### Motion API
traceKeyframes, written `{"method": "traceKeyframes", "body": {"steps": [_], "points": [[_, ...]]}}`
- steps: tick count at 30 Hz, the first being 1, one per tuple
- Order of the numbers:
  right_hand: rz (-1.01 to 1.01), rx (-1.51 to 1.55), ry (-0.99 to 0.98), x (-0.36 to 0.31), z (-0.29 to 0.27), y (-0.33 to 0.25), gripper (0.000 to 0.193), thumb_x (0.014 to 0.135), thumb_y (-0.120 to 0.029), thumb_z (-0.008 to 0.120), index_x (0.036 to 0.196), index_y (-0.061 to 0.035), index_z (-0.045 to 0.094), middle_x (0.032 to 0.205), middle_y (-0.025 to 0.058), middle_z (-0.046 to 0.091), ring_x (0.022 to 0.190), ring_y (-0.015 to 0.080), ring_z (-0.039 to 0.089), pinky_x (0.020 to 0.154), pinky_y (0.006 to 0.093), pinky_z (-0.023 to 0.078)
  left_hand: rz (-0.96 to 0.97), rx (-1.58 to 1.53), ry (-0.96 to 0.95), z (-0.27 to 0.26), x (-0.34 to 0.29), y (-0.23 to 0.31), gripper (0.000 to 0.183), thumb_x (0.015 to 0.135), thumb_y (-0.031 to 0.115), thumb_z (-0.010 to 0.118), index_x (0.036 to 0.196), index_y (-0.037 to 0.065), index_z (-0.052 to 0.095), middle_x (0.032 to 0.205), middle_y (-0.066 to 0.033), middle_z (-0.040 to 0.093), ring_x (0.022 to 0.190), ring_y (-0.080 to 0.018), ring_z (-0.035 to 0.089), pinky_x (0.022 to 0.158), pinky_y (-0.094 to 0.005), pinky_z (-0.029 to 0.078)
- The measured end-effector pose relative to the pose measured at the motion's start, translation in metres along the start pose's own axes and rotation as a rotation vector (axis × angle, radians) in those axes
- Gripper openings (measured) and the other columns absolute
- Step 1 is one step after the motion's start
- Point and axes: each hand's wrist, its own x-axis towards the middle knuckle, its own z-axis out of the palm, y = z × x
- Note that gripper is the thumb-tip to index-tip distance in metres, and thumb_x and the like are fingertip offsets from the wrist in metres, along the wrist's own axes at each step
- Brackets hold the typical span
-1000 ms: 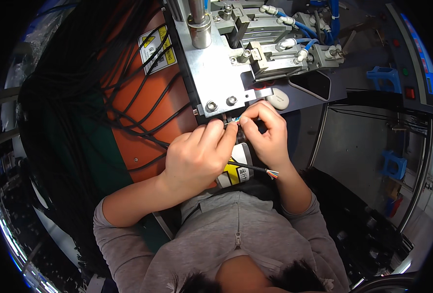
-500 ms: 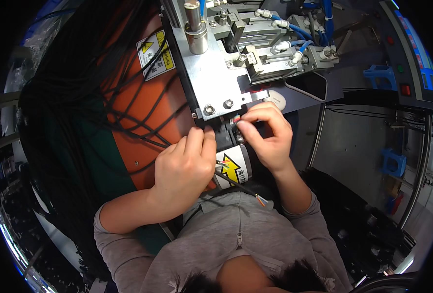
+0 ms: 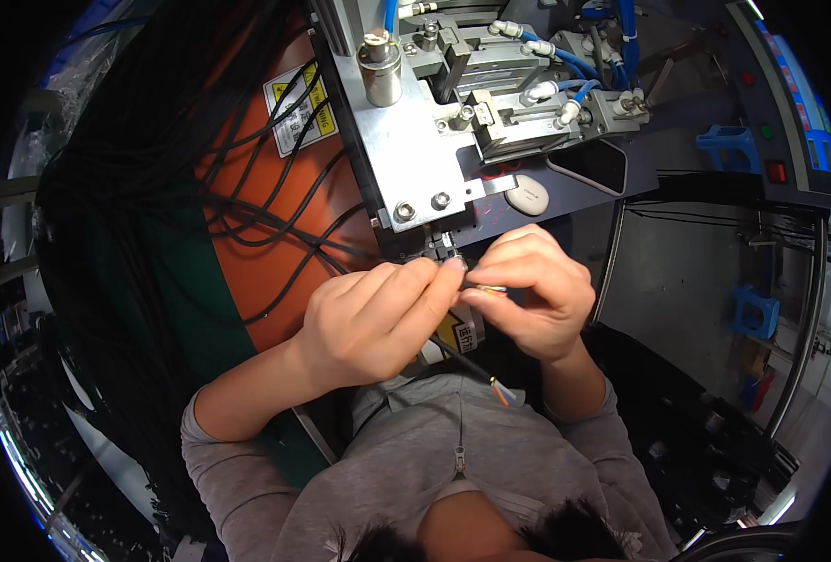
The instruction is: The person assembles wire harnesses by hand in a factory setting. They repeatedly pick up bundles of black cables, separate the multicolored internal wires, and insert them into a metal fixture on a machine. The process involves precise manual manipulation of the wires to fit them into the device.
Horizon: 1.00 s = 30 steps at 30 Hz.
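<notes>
My left hand is closed in a pinch just below the machine's front, its fingertips meeting those of my right hand. My right hand pinches the thin coloured wires at a cable's end. Most of that cable is hidden by my left fingers, which close around it. A second black cable hangs below my hands, its jacket stripped and its coloured wires fanned out above my lap. Right behind my fingertips is a small black and metal fixture, partly covered.
A metal machine plate with bolts and pneumatic cylinders stands ahead. Black cables run across the orange surface at left. A white round case and a phone lie right of the plate. A control panel is far right.
Both hands have drawn back from the fixture toward me, my left one also moving right. They now meet at the coloured wires, and the fixture shows more.
</notes>
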Motion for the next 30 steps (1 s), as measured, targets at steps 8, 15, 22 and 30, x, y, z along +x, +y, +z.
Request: {"method": "traceKeyframes", "body": {"steps": [8,15,22,30], "points": [[0.02,0.173,0.24,0.002,0.025,0.008,0.024,0.071,-0.003,0.079,0.092,0.0008,0.066,0.088,0.0111,0.068,0.082,0.0217,0.063,0.073,0.0306,0.05,-0.075,-0.059,0.102,0.008,0.002,-0.002,0.017,0.076,0.009,0.068,0.089,0.001,0.062,0.074,-0.0058,0.058,0.058,-0.0139,0.057,0.044,-0.0239,0.041],[0.32,0.425,0.237,0.003,0.024,0.004,0.016,0.068,0.004,0.077,0.08,0.0001,0.067,0.076,0.0088,0.066,0.073,0.0197,0.063,0.068,0.028,0.047,-0.117,-0.045,0.059,0.007,0.003,0.002,0.015,0.074,0.008,0.069,0.085,0.001,0.06,0.069,-0.0035,0.047,0.055,-0.0137,0.052,0.041,-0.0258,0.039],[0.169,-0.039,0.109,0.006,0.012,0.001,0.016,0.066,0.001,0.078,0.076,-0.0024,0.066,0.072,0.0074,0.064,0.067,0.0197,0.06,0.062,0.0291,0.045,-0.117,0.034,-0.006,0.01,0.0,0.004,0.014,0.071,0.004,0.066,0.084,0.003,0.059,0.069,-0.0024,0.042,0.055,-0.0126,0.049,0.04,-0.0255,0.037],[0.301,-0.042,0.021,0.005,0.01,0.004,0.013,0.074,-0.004,0.073,0.075,-0.0011,0.061,0.071,0.0073,0.058,0.065,0.0188,0.056,0.062,0.0285,0.043,-0.099,0.083,-0.037,0.011,0.001,0.0,0.015,0.071,0.005,0.066,0.086,0.003,0.061,0.07,-0.0013,0.043,0.056,-0.0108,0.049,0.042,-0.0244,0.037]]}}
